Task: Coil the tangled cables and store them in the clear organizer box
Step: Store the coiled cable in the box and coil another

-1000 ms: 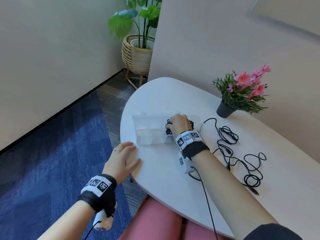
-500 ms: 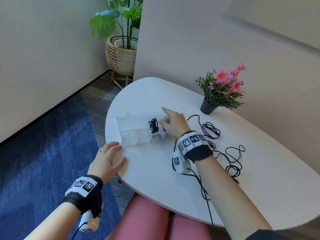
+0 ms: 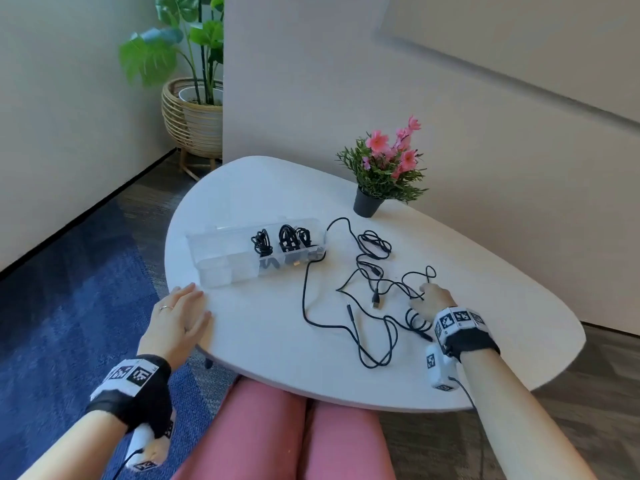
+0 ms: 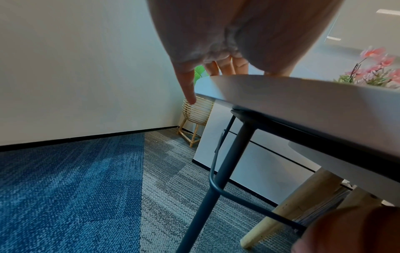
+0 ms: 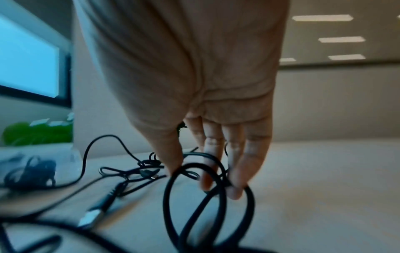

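The clear organizer box (image 3: 221,268) lies at the table's left, holding coiled black cables (image 3: 289,237) in its far compartments. Loose tangled black cables (image 3: 372,275) sprawl over the table's middle, and one strand reaches the box's right end. My right hand (image 3: 427,297) is down on the tangle's right side. In the right wrist view its nearly straight fingers (image 5: 236,171) and thumb touch a cable loop (image 5: 173,196) without closing round it. My left hand (image 3: 180,315) lies flat on the table's near left edge, its fingers (image 4: 229,66) over the rim.
A small black pot with pink flowers (image 3: 381,168) stands at the back of the white table (image 3: 263,344), near the wall. A large plant in a wicker basket (image 3: 195,123) is on the floor behind. My pink-clad legs (image 3: 277,431) are under the front edge.
My right hand left the box, where a coiled cable now lies, and moved right onto the tangled cables. The left hand has stayed on the table edge.
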Demonstrator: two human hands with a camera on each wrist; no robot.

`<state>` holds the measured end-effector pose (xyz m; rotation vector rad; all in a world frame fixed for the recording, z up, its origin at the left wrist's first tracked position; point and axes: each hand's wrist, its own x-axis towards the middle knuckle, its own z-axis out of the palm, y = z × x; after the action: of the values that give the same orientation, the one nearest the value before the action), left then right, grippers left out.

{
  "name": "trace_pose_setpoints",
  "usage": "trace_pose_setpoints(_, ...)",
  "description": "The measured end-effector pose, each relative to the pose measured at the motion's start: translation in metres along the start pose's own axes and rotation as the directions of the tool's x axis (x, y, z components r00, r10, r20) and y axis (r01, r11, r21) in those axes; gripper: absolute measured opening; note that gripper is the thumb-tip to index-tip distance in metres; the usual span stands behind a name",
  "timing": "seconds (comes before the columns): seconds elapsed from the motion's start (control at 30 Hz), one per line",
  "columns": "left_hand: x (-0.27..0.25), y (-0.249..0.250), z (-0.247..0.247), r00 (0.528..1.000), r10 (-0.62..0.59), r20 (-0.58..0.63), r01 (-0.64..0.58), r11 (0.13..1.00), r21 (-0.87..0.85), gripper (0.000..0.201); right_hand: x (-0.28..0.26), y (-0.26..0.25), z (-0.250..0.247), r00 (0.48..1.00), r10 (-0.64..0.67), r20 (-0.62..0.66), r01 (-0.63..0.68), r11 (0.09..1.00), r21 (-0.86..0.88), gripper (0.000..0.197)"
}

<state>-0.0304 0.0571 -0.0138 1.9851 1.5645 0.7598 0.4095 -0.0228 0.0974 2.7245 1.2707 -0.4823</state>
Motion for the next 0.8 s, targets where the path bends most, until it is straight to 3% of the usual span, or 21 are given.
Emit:
trace_pose_setpoints(0.07,-0.001,0.002,0.000,1.000,-0.010,0.016,0.010,1.000,0.006,0.041,-0.004,0.004,0.002,0.998,-0.022,-0.052,0.030,0.984,0.177,0.029)
trace_pose_setpoints(0.13,-0.003,0.004,-0.001,0.999,-0.017,0.033,0.017,1.000,0.023,0.042,-0.010,0.005,-0.005,0.993,0.005,-0.119,0.053,0.879,0.473,0.019)
trace_pose_setpoints(0.23,-0.006,0.002,-0.001,0.998,-0.010,0.061,0.007,0.998,0.061,0.044,-0.021,0.000,-0.027,0.972,0.085,-0.217,0.139,0.537,0.832,0.018)
trace_pose_setpoints(0.3,-0.005,0.003,-0.003,0.997,-0.009,0.078,0.002,0.997,0.082,0.044,-0.036,-0.006,-0.042,0.959,0.091,-0.267,0.226,0.317,0.921,0.019)
trace_pose_setpoints(0.33,-0.003,0.005,-0.004,0.996,-0.012,0.083,0.004,0.996,0.091,0.044,-0.041,-0.007,-0.046,0.946,0.080,-0.314,0.279,0.295,0.914,0.020)
trace_pose_setpoints(0.43,0.000,0.013,-0.008,0.991,-0.067,0.118,0.055,0.993,0.105,0.042,-0.052,-0.007,-0.051,0.859,-0.038,-0.510,0.442,0.557,0.703,0.017)
trace_pose_setpoints(0.47,-0.001,0.018,-0.010,0.987,-0.092,0.129,0.079,0.992,0.099,0.040,-0.057,-0.009,-0.053,0.830,-0.068,-0.554,0.479,0.595,0.645,0.016)
trace_pose_setpoints(0.53,-0.006,0.034,-0.014,0.991,-0.087,0.105,0.078,0.993,0.083,0.030,-0.070,-0.013,-0.058,0.808,-0.084,-0.583,0.525,0.552,0.648,0.016)
trace_pose_setpoints(0.63,-0.015,0.081,-0.023,0.986,0.154,-0.065,-0.152,0.988,0.031,0.019,-0.093,-0.025,-0.065,0.793,-0.139,-0.593,0.590,0.417,0.691,0.017)
trace_pose_setpoints(0.7,-0.016,0.122,-0.027,0.909,0.386,-0.155,-0.392,0.920,-0.008,0.026,-0.110,-0.033,-0.068,0.731,-0.237,-0.640,0.677,0.371,0.635,0.014)
trace_pose_setpoints(0.8,-0.019,0.184,-0.029,0.759,0.632,-0.153,-0.645,0.763,-0.046,0.063,-0.137,-0.045,-0.069,0.578,-0.427,-0.695,0.814,0.359,0.456,0.011)
